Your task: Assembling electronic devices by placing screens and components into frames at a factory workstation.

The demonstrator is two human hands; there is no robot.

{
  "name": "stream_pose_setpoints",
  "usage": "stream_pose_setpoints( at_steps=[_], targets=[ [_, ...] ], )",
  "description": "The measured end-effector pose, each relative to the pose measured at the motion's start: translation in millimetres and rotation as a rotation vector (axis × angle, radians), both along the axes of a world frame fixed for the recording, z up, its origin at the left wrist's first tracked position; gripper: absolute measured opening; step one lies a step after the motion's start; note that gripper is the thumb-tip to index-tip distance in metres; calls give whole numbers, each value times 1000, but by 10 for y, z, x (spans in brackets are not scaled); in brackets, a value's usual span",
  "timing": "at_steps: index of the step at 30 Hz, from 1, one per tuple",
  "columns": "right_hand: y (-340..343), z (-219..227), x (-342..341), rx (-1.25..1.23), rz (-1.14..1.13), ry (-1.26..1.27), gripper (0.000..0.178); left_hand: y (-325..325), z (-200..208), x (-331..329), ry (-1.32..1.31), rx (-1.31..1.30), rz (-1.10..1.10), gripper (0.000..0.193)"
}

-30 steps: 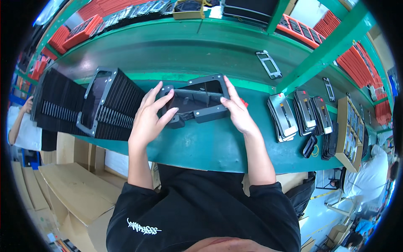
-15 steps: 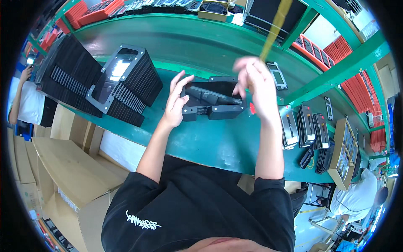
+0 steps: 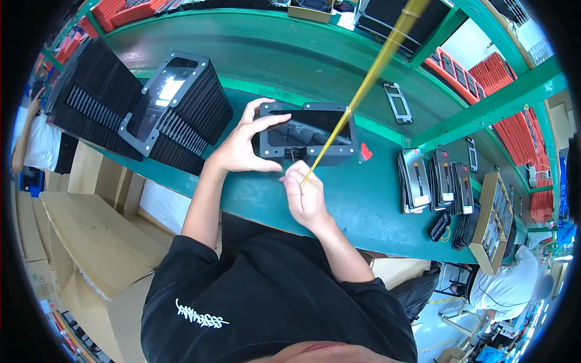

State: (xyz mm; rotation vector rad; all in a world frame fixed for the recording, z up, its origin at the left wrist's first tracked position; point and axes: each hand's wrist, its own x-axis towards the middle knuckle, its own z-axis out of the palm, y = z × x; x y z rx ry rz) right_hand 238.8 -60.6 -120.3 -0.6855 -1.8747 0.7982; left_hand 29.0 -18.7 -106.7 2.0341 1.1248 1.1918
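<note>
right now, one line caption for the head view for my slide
Left hand steadies a black rectangular plastic frame on the green workbench; right hand grips a yellow strap.

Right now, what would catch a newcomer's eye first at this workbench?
Probably the yellow strap, a bright line slanting from the top of the picture down to the right hand at the middle of the green bench. Just behind it, the left hand grips a black frame. On the left sit stacks of black frames; red trays line the right side.

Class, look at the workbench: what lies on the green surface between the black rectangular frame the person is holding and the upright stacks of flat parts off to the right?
In the head view, only a small red object lies between the black frame and the stacks; the rest is bare green bench.
</note>
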Motion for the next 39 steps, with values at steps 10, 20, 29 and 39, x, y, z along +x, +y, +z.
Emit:
stream_pose_setpoints(
  at_steps=[10,20,29,39],
  targets=[
    [400,875,228,-217,231,470,47,-174,738,53,200,271,295,70],
    [741,938,1119,-343,-116,216,41,-985,1181,-778,352,410,1032,60],
    [1925,728,1394,-402,-154,72,45,-1186,958,-891,417,234,1097,65],
    [3013,-378,1352,-183,-664,-752,34,-950,634,-211,163,298,389,67]
  ],
)
